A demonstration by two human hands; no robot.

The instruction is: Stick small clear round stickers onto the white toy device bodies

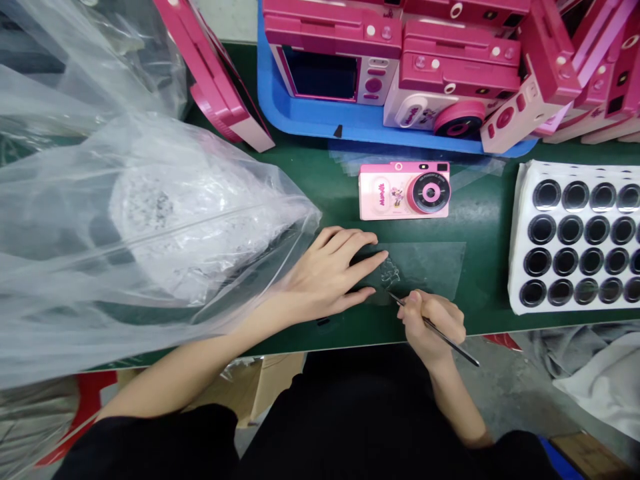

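My left hand [333, 270] lies flat with fingers stretched out, pressing on a clear film sheet [430, 267] on the green table [325, 180]. My right hand [434, 325] is closed in a pinch round thin dark tweezers [435, 327]. The tweezers' tip touches a small transparent sticker [391, 273] on the film, just beside my left fingertips. A pink toy camera [404, 190] lies face up on the table a little beyond the film, untouched.
A blue tray [300, 113] at the back holds several pink cameras. A white sheet of black lens rings [575, 237] lies at the right. A large clear plastic bag [140, 220] fills the left side. A pink part [220, 87] leans beside it.
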